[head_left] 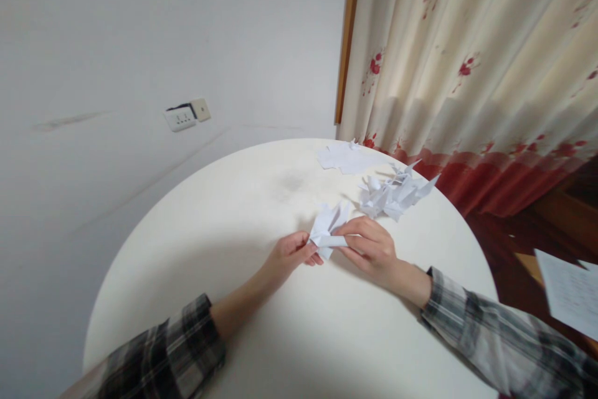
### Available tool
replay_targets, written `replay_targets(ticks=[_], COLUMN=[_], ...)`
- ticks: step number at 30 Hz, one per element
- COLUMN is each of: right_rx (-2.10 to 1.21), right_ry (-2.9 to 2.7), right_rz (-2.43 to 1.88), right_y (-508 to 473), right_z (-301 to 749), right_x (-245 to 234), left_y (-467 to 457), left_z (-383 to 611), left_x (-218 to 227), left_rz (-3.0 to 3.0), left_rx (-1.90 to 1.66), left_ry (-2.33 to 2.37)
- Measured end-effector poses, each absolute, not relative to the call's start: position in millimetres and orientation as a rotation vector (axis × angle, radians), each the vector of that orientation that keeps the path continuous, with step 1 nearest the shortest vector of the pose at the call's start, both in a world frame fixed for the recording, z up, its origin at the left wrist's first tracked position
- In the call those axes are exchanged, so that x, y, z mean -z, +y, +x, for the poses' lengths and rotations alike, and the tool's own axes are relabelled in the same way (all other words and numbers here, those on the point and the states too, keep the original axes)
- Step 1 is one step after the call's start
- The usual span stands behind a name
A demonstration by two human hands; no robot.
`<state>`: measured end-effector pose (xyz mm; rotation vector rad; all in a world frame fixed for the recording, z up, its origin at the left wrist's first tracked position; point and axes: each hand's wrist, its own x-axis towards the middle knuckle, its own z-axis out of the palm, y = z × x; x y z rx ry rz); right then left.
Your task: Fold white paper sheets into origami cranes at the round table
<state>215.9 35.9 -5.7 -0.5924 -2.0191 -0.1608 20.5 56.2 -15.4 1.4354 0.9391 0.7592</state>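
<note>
Between my two hands, just above the white table point(261, 206), is a folded white paper figure point(327, 225) with pointed flaps standing up. My left hand point(292, 249) pinches its left side between thumb and fingers. From the right, my right hand point(371, 244) is closed on a narrow folded strip of the same paper, the fingertips hiding its end. Right behind lies a heap of folded white paper figures point(392, 190) with pointed tips. Farther back, flat white paper sheets point(348, 157) rest near the table's far edge.
A white wall with a power socket point(181, 117) rises behind the table on the left. The patterned curtain point(467, 63) hangs close to the far right edge. Sheets with writing point(567, 290) lie beyond the table's right side, lower down.
</note>
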Motion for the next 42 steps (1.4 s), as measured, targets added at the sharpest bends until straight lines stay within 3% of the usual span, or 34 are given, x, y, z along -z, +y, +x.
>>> replay_targets(ticks=[12, 35, 42], right_rx=[0.057, 0.024, -0.031], right_ry=[-1.983, -1.992, -1.947], right_rz=[-0.575, -0.594, -0.601], right_y=[33.7, 32.3, 31.8], right_z=[210.5, 209.0, 206.7], right_x=[4.3, 2.7, 3.5], left_y=[50.4, 47.6, 45.3], left_z=[15.5, 17.4, 17.0], left_x=[15.7, 12.5, 15.3], left_rz=[1.987, 1.942, 2.019], left_rx=[-0.937, -0.976, -1.421], left_ry=[1.108, 1.129, 1.011])
